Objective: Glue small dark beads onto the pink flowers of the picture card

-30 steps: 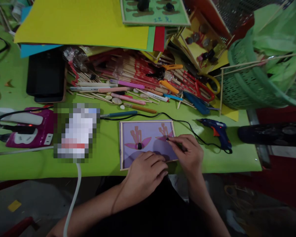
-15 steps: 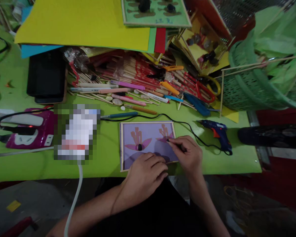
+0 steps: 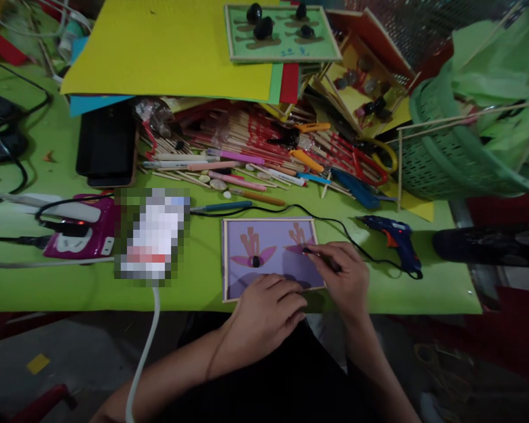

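A purple picture (image 3: 271,276) with a thin wooden stick frame lies flat at the table's front edge. Two orange and magenta plant shapes are on it, and a black pebble (image 3: 255,261) sits on the left one. My left hand (image 3: 264,314) lies over the picture's lower edge, fingers bent and thumb below, holding it; the fingertips are partly hidden. Over the right plant shape, my right hand (image 3: 344,275) pinches a small black pebble (image 3: 305,251) between thumb and forefinger, touching or just above the purple surface.
Right of the picture lies a blue glue gun (image 3: 392,238), its black cord running behind the frame. Pens and sticks (image 3: 247,158) are piled farther back. A green basket (image 3: 445,153) stands right. Left are a phone (image 3: 154,232), blurred out, and a magenta power strip (image 3: 83,229).
The whole view has shifted slightly, so everything appears a little farther right. Both hands keep nearly the same pose on the picture, and the right still pinches the pebble at the right plant.
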Motion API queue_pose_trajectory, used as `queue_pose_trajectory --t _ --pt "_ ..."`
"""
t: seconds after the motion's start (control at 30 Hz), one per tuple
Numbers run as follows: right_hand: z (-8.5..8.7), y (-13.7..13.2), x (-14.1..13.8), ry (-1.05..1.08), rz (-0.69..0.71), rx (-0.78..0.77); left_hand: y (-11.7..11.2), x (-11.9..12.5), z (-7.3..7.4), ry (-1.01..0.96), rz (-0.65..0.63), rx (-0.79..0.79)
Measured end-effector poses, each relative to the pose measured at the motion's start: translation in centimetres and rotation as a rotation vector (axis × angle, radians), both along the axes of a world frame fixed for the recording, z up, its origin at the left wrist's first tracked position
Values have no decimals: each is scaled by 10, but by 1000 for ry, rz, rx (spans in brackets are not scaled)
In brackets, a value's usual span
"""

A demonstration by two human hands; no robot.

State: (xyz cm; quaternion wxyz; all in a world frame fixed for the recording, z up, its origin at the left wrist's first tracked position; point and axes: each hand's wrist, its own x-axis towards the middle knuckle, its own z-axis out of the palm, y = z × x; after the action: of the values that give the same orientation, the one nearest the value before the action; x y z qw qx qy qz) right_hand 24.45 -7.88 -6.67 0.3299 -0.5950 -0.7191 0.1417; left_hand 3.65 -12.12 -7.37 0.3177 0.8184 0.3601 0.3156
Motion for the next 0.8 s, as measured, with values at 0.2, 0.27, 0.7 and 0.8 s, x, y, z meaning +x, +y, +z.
queue_pose_trajectory --t 0.2,0.27,0.7,0.8 --pt "-5 1 2 -8 19 -23 -1 -4 4 107 -93 10" --pt "-5 1 1 8 17 -34 -1 -5 4 139 -108 35" --pt "-1 -4 6 206 -109 3 -11 -24 5 260 -168 19" --pt "-2 -5 6 231 -123 -4 -13 -32 11 274 -170 3"
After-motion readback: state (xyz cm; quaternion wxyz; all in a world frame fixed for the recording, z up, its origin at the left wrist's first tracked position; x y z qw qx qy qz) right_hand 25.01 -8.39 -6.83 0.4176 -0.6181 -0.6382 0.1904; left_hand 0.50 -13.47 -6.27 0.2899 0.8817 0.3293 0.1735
